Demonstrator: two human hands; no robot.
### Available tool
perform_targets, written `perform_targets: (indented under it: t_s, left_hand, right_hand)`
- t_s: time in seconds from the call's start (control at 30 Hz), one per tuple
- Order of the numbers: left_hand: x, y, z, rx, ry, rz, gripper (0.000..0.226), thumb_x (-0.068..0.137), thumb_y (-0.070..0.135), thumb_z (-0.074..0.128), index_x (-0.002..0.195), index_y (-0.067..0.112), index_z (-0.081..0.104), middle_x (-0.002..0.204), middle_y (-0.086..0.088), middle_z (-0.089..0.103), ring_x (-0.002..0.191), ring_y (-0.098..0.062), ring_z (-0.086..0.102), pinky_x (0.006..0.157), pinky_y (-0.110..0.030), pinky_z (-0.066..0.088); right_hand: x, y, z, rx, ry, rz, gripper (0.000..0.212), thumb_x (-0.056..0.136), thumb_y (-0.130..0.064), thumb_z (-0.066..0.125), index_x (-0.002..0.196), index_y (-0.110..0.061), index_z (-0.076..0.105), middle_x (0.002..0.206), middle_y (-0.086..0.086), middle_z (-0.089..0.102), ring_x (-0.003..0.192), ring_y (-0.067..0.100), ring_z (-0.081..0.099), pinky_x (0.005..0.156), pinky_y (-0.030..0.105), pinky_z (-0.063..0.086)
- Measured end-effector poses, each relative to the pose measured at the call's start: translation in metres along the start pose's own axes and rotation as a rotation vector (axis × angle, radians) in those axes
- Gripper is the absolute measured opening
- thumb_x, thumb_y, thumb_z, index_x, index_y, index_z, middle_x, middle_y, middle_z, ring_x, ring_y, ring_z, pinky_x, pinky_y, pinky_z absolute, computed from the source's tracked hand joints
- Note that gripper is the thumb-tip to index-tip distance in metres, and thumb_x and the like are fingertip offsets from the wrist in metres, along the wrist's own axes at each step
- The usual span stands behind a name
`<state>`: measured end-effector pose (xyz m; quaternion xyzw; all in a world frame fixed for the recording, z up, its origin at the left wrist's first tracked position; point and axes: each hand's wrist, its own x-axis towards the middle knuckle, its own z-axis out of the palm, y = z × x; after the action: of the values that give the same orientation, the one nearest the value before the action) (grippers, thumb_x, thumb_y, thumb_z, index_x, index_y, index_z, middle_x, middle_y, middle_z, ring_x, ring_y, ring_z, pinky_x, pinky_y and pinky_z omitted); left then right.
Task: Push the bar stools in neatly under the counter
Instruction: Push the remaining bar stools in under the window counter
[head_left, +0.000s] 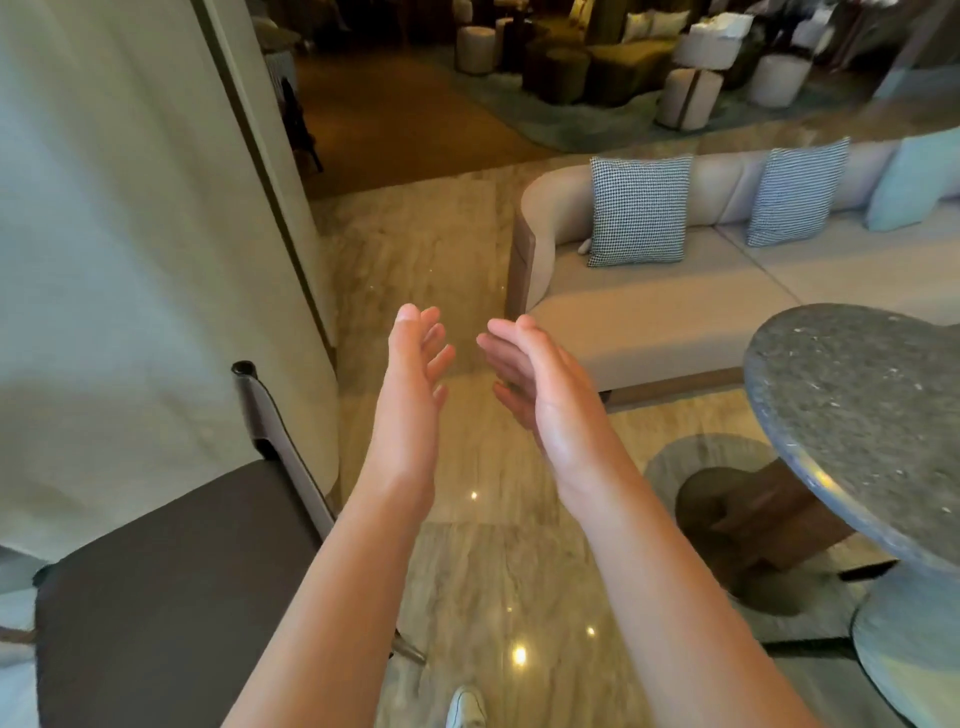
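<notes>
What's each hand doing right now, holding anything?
Left hand: open, fingers relaxed, holding nothing, raised over the floor.
Right hand: open, fingers straight, holding nothing, palm facing the left hand.

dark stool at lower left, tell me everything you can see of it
The dark stool has a flat, dark brown seat that looks like leather or vinyl, cut off by the picture's lower edge. A slim frame piece in grey-brown rises along its far right side and ends in a black rounded tip. It stands on the pale marble floor, close against a light wall panel. Neither hand touches it; the left hand hovers open beside it.
</notes>
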<state>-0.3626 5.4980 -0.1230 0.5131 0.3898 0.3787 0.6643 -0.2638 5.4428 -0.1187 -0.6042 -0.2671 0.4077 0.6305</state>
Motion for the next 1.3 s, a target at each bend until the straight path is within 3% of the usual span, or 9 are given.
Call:
perform_targets:
  t_s: [0.13, 0.3, 0.4, 0.5, 0.77, 1.07, 1.3]
  left_hand:
    - [0.064, 0.0, 0.008, -0.018, -0.039, -0.037, 0.059, 0.103, 0.062, 0.026, 0.148, 0.031, 0.048, 0.15, 0.009, 0.05, 0.133, -0.006, 0.051, 0.121, -0.045, 0.03]
    - [0.115, 0.005, -0.003, -0.019, -0.028, -0.044, 0.058, 0.104, 0.061, 0.026, 0.148, 0.031, 0.047, 0.151, 0.01, 0.048, 0.134, -0.005, 0.05, 0.121, -0.044, 0.03]
    - [0.147, 0.008, -0.018, -0.017, 0.021, -0.018, 0.063, 0.098, 0.067, 0.028, 0.148, 0.033, 0.047, 0.15, 0.011, 0.049, 0.134, -0.005, 0.05, 0.121, -0.045, 0.03]
    - [0.175, 0.011, -0.038, -0.022, 0.099, -0.013, 0.062, 0.099, 0.066, 0.027, 0.148, 0.033, 0.047, 0.15, 0.011, 0.049, 0.133, -0.004, 0.05, 0.12, -0.044, 0.031]
    - [0.249, 0.014, -0.086, -0.065, 0.411, -0.008, 0.059, 0.104, 0.058, 0.022, 0.15, 0.027, 0.046, 0.154, 0.011, 0.046, 0.136, -0.007, 0.048, 0.122, -0.043, 0.028]
    - [0.333, 0.036, -0.093, -0.112, 0.752, 0.054, 0.061, 0.103, 0.058, 0.023, 0.15, 0.027, 0.045, 0.154, 0.01, 0.046, 0.137, -0.006, 0.047, 0.123, -0.041, 0.027]
    - [0.333, 0.049, -0.112, -0.138, 1.064, 0.133, 0.064, 0.103, 0.059, 0.021, 0.153, 0.025, 0.041, 0.157, 0.009, 0.043, 0.139, -0.008, 0.045, 0.123, -0.043, 0.025]
  right_hand:
    - [0.057, -0.006, 0.004, -0.007, 0.057, -0.005, 0.04, 0.103, -0.045, 0.042, 0.13, -0.024, 0.061, 0.128, -0.007, 0.066, 0.123, 0.003, 0.057, 0.114, 0.039, 0.04]
    - [0.109, -0.01, 0.022, 0.001, 0.034, -0.005, 0.031, 0.104, -0.043, 0.039, 0.118, -0.029, 0.063, 0.129, -0.005, 0.066, 0.122, 0.004, 0.058, 0.114, 0.037, 0.04]
    - [0.145, -0.009, 0.041, 0.0, -0.024, -0.01, 0.035, 0.103, -0.047, 0.041, 0.123, -0.028, 0.063, 0.13, -0.006, 0.066, 0.122, 0.003, 0.058, 0.113, 0.039, 0.041]
    - [0.179, -0.008, 0.064, 0.006, -0.1, 0.013, 0.057, 0.085, -0.059, 0.046, 0.129, -0.027, 0.062, 0.128, -0.009, 0.067, 0.12, 0.0, 0.06, 0.112, 0.037, 0.042]
    - [0.279, 0.008, 0.133, -0.038, -0.409, 0.082, 0.066, 0.081, -0.062, 0.042, 0.135, -0.027, 0.058, 0.134, -0.01, 0.064, 0.123, 0.002, 0.057, 0.115, 0.038, 0.04]
    - [0.39, 0.0, 0.195, -0.107, -0.822, 0.142, 0.05, 0.104, -0.049, 0.036, 0.141, -0.022, 0.054, 0.137, -0.009, 0.062, 0.127, 0.002, 0.055, 0.115, 0.038, 0.039]
    - [0.406, -0.002, 0.239, -0.13, -1.104, 0.15, 0.059, 0.092, -0.062, 0.039, 0.137, -0.026, 0.057, 0.136, -0.008, 0.063, 0.127, 0.004, 0.056, 0.114, 0.038, 0.04]
